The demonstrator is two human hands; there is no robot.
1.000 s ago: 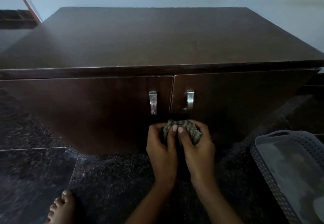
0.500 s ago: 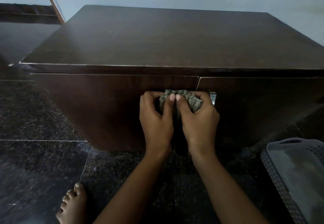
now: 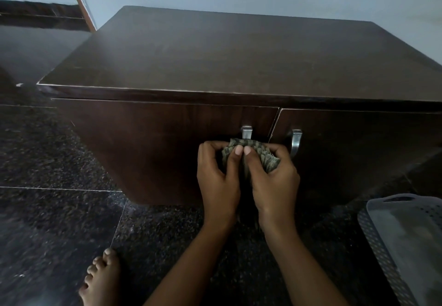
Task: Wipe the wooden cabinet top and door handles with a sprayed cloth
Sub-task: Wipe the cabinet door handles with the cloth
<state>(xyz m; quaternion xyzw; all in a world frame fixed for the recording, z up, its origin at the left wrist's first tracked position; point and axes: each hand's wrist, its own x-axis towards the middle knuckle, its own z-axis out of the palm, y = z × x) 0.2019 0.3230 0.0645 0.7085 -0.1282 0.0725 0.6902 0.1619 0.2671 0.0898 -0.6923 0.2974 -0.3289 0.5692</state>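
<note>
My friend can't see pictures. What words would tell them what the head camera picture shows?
A left hand and a right hand grip a bunched greenish cloth over the lower end of the left door handle of a dark wooden cabinet. The right door handle is uncovered. A bare foot and a perforated basket are on the speckled floor.

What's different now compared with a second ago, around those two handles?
The left hand and right hand carried the cloth up from below the handles onto the left handle, covering its lower part. Half a second ago it also hid most of the right handle, now clear. Both hands kept hold of the cloth throughout.
</note>
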